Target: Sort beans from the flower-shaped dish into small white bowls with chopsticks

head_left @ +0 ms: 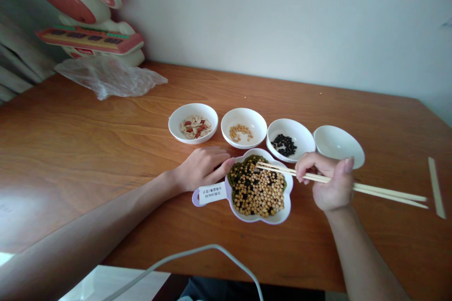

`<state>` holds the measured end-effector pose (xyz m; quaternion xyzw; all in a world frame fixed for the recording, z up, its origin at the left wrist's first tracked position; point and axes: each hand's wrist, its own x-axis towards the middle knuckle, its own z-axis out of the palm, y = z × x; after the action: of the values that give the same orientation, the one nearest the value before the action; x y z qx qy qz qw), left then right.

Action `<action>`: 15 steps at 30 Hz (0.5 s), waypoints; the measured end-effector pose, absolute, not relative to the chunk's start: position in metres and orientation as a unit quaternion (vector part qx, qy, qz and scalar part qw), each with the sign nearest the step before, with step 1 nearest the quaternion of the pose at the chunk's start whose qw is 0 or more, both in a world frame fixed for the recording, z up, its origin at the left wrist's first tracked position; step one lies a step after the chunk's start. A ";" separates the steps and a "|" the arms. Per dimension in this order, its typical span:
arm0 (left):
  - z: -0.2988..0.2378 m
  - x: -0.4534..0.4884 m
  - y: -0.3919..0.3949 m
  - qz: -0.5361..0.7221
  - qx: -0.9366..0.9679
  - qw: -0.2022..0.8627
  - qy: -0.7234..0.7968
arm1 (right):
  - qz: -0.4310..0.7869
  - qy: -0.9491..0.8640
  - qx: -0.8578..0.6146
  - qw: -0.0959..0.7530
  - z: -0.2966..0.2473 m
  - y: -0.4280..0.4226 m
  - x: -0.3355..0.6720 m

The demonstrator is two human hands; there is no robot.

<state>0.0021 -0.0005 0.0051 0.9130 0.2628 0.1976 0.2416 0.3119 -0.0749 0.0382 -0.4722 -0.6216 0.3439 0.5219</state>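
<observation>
Right hand (330, 183), right of the dish (287, 200), pinches chopsticks (374, 189) pointing leftward, tips at the beans (264, 194); left hand (199, 168) touches the dish's left rim, grip cannot be told

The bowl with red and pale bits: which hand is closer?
Left. The left hand is just in front of that bowl, its thumb at the flower-shaped dish. The right hand, chopsticks in its grip, is farther off, to the right.
</observation>
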 end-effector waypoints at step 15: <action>0.006 0.003 -0.001 0.198 0.914 0.243 0.260 | 0.303 -0.682 -0.478 0.463 0.028 -0.075 0.315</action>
<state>0.0033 -0.0010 0.0062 0.9135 0.2596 0.1979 0.2428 0.3146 -0.0753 0.0284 -0.4781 -0.6822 0.3030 0.4630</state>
